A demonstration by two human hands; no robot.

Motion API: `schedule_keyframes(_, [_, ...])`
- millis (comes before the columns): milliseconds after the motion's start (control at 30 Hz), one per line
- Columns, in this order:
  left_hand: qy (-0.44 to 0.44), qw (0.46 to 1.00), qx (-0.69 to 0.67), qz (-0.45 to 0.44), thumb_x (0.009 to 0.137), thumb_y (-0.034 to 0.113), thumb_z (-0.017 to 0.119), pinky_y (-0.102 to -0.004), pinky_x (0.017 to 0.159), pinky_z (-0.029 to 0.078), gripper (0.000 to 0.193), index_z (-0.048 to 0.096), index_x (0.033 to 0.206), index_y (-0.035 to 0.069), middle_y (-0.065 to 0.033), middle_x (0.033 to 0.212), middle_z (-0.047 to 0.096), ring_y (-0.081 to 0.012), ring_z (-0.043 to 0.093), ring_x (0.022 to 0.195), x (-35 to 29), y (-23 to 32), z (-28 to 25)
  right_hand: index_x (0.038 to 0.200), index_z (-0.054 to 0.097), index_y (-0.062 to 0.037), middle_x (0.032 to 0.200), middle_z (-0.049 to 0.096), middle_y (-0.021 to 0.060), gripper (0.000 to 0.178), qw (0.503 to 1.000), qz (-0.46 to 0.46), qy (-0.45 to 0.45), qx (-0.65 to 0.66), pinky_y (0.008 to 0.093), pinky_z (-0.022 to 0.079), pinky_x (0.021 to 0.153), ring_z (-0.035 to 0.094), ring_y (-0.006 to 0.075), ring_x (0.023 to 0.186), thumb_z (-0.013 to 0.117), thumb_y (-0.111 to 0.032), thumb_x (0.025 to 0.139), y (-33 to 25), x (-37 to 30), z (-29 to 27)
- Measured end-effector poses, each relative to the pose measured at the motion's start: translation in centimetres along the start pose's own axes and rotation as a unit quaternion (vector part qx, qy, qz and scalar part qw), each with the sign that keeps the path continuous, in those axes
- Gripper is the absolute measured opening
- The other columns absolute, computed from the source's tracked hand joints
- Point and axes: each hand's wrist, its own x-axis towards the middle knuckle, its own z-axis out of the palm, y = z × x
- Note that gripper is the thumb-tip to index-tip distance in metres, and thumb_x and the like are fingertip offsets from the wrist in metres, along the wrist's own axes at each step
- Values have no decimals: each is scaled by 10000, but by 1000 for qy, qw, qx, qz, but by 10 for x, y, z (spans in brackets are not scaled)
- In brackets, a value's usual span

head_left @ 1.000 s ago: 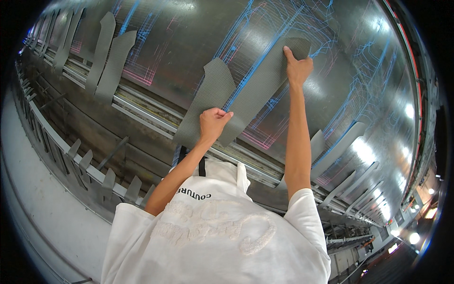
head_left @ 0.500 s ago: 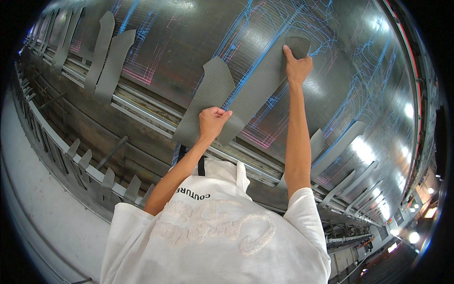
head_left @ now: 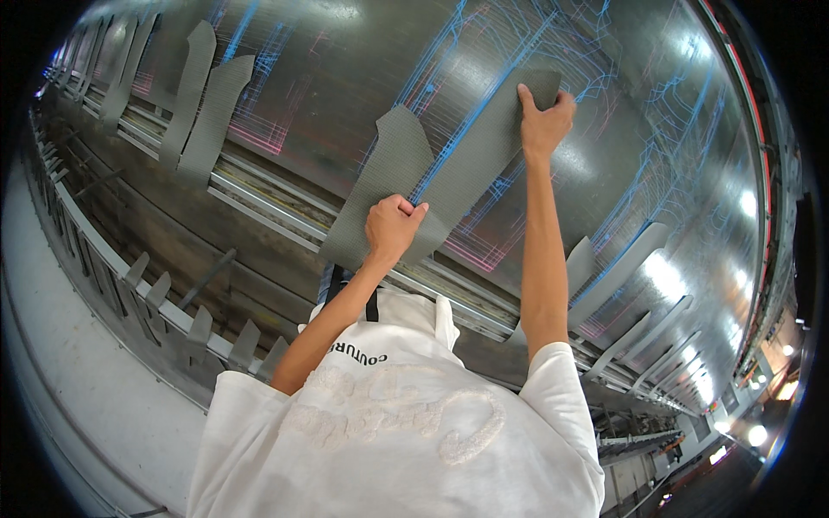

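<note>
A long grey textured fabric panel lies slantwise on a dark metal plate drawn with blue and pink lines. At its far end, my right hand is closed on the panel's edge, thumb on top, the other fingers partly hidden. My left hand rests near the lower end with fingers curled and thumb against the index finger, close to the edges of both panels. Whether it pinches fabric cannot be made out. Just left of the long panel is a shorter grey panel with a pointed top, partly under my left hand.
More grey panels lie in pairs along the plate to the left, and others to the right. Metal rails run along the plate's near edge. Nearer still is a curved rail with upright tabs. A red-lined edge bounds the far right.
My left hand has shifted slightly right, its fingers a little more curled. The long panel's far end has moved slightly under my right hand, which stays almost in place.
</note>
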Motion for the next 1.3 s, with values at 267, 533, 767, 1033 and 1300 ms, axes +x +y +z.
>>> schedule_keyframes(267, [22, 995, 87, 48, 824, 427, 792, -420, 526, 459, 474, 532, 632, 80, -85, 560, 589, -292, 603, 531, -6, 2, -8, 1390, 389, 25, 1344, 429, 235, 923, 979, -63, 74, -179, 527, 366, 1052, 497, 387, 1210, 795, -543, 787, -18, -10, -10])
schedule_keyframes(533, [-12, 997, 49, 62, 859, 325, 754, -442, 552, 459, 392, 542, 649, 72, -96, 558, 589, -327, 595, 536, -17, -13, -12, 1534, 408, -148, 1626, 291, 145, 588, 939, -231, -118, -226, 577, 163, 1209, 193, 402, 1515, 461, -444, 1029, 8, -35, 6])
schedule_keyframes(767, [-53, 995, -20, 80, 853, 277, 755, -420, 505, 410, 378, 534, 650, 48, -106, 536, 548, -289, 534, 487, -48, -35, -44, 1554, 340, -71, 1629, 253, 195, 694, 907, -283, -219, -221, 569, 121, 1218, 162, 424, 1516, 462, -478, 1005, -18, -103, -13])
schedule_keyframes(1033, [-38, 991, -49, 118, 843, 262, 788, -353, 478, 369, 409, 510, 645, 37, -65, 540, 521, -167, 460, 483, -42, -45, -63, 1526, 313, 39, 1606, 296, 196, 681, 868, -323, -342, -157, 478, 182, 1231, 234, 350, 1509, 535, -322, 992, -30, -272, -48])
schedule_keyframes(1300, [-10, 985, -59, 161, 824, 293, 785, -408, 520, 422, 398, 530, 654, 37, -114, 557, 547, -286, 537, 509, -51, -53, -111, 1402, 514, -17, 1513, 456, 140, 653, 916, -275, -268, -116, 459, 336, 1157, 396, 304, 1427, 736, -66, 790, -54, -289, -56])
